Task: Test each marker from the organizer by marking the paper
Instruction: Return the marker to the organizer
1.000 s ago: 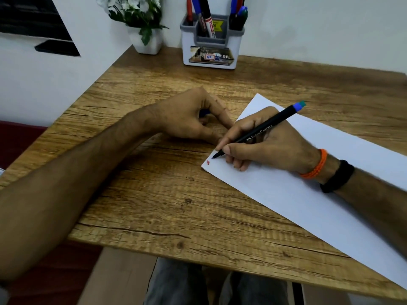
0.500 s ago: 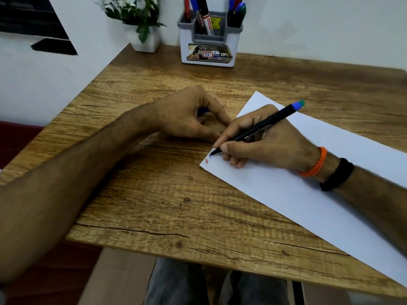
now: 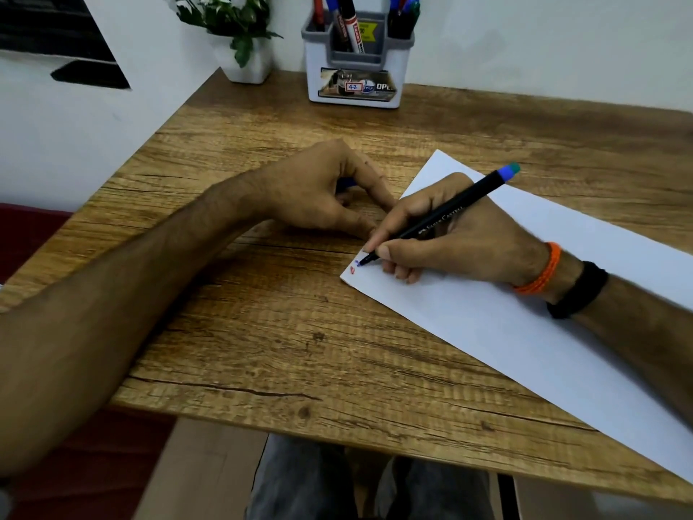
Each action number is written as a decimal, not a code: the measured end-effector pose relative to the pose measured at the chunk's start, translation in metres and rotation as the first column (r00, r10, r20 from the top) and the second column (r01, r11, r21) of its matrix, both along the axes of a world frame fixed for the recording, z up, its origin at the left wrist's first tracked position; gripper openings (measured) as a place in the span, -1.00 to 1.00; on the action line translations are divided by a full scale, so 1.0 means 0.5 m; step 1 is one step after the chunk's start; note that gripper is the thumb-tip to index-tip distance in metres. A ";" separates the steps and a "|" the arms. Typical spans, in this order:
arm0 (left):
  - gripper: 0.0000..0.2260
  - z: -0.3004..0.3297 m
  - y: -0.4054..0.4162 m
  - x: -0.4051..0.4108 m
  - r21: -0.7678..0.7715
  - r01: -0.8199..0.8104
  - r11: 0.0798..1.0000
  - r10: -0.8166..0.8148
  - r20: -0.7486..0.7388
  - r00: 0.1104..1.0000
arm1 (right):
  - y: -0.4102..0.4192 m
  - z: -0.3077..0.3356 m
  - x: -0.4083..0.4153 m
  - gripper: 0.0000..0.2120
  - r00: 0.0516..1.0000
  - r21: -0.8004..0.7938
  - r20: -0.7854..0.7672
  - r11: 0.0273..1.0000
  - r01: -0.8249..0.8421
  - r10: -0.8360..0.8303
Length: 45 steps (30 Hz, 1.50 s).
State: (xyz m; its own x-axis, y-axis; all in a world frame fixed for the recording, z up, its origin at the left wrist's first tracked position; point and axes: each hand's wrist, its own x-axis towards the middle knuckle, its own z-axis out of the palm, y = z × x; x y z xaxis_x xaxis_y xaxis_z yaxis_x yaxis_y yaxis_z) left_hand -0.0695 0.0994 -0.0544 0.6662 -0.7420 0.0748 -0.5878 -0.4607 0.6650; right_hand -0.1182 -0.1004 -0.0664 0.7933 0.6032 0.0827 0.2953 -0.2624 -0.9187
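Observation:
My right hand point(image 3: 457, 242) grips a black marker with a blue end point(image 3: 450, 215), its tip touching the near-left corner of the white paper point(image 3: 525, 332). A small blue mark sits at the tip, beside a small red mark point(image 3: 353, 270). My left hand point(image 3: 318, 197) rests curled on the wood just left of the paper, closed around a blue cap point(image 3: 347, 183) that barely shows. The grey and white organizer point(image 3: 356, 61) stands at the back edge and holds several more markers.
A white pot with a green plant point(image 3: 240, 43) stands left of the organizer against the wall. The wooden table point(image 3: 262, 332) has its near edge close to my lap. The paper runs diagonally towards the right edge of the view.
The marker tip has made a small blue mark next to the red one. My left hand has stayed in place.

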 end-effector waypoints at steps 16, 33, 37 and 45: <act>-0.76 0.001 0.000 0.000 0.019 -0.016 1.000 0.017 -0.038 0.999 | -0.002 0.000 0.004 -0.91 1.000 0.011 -0.007 1.000 0.017 -0.017; -0.73 -0.005 0.003 0.007 0.027 0.002 1.000 -0.002 0.000 1.000 | -0.006 -0.004 0.008 -0.90 1.000 0.031 -0.010 0.999 -0.016 0.016; -0.78 0.002 0.003 0.001 0.044 0.003 0.999 -0.003 0.015 1.000 | -0.009 -0.006 0.019 -0.90 0.991 0.222 -0.132 0.973 0.066 -0.037; -0.62 0.023 0.013 -0.003 0.022 -0.153 0.988 0.154 -0.049 0.987 | -0.022 0.013 0.026 -0.82 0.956 0.448 -0.284 0.870 0.206 -0.080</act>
